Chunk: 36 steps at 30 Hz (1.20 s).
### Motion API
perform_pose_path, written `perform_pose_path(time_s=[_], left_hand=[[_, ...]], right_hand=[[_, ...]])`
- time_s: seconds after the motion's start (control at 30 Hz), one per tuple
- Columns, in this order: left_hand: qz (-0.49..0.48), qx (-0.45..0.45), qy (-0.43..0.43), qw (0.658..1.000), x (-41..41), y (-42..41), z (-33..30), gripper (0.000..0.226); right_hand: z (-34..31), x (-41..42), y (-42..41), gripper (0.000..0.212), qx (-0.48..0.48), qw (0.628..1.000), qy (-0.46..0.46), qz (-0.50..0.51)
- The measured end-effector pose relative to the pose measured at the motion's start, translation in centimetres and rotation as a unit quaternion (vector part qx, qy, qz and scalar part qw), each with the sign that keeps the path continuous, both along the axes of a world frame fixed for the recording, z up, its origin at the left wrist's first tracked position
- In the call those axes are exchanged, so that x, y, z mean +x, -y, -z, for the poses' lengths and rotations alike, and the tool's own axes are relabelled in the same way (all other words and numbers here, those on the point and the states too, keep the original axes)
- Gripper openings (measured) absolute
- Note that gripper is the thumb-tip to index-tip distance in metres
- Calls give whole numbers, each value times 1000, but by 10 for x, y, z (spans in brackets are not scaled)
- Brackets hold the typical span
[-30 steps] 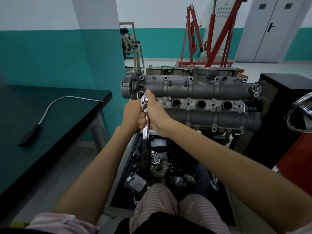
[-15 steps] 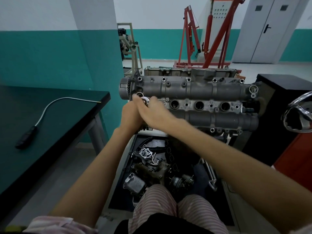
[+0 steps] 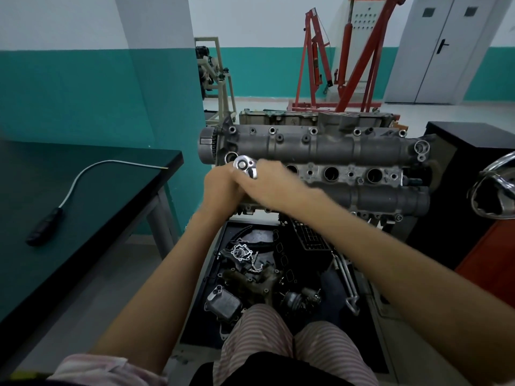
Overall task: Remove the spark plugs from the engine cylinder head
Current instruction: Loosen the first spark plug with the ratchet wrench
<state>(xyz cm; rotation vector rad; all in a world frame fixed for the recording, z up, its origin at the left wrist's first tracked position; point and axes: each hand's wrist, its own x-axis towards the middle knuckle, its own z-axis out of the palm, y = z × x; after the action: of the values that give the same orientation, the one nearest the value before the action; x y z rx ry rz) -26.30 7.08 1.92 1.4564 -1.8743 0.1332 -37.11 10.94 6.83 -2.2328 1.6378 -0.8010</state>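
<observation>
The grey engine cylinder head (image 3: 320, 151) lies across a stand in front of me, with a row of round spark plug wells (image 3: 331, 174) along its middle. A chrome ratchet wrench (image 3: 245, 165) shows only its round head over the leftmost well; the rest is hidden under my hands. My left hand (image 3: 220, 190) grips the tool from the left. My right hand (image 3: 267, 182) lies over it from the right, fingers wrapped round the part by the head. No spark plug is visible.
A black tray (image 3: 370, 330) below the engine holds several loose engine parts. A dark green table (image 3: 83, 207) at left carries a flexible pickup tool (image 3: 47, 227). A black cabinet (image 3: 473, 140) stands at right, a red engine hoist (image 3: 340, 65) behind.
One second ago the ratchet handle pointed down toward the tray. It has swung up and away, and now both hands cover it with only the head showing.
</observation>
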Motion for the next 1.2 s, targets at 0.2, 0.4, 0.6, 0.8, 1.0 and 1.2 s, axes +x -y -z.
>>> perform_pose_path(time_s=[0.2, 0.4, 0.6, 0.8, 1.0, 1.2], left_hand=[[51, -36, -42, 997, 4, -2, -2, 43], [53, 42, -127, 990, 5, 2, 2, 26], [49, -27, -71, 996, 0, -4, 0, 35], [34, 4, -68, 997, 4, -3, 0, 22], [64, -61, -36, 995, -2, -5, -1, 36], [17, 64, -170, 983, 1, 5, 5, 27]], right_hand=[[3, 9, -9, 61, -138, 976, -115, 122], [3, 18, -5, 40, 160, 970, 183, -9], [-13, -5, 1, 59, -197, 943, -260, 72], [15, 29, -9, 73, 126, 954, 269, 33], [-16, -6, 4, 66, -158, 956, -240, 64], [19, 41, -19, 55, 181, 888, 421, 44]])
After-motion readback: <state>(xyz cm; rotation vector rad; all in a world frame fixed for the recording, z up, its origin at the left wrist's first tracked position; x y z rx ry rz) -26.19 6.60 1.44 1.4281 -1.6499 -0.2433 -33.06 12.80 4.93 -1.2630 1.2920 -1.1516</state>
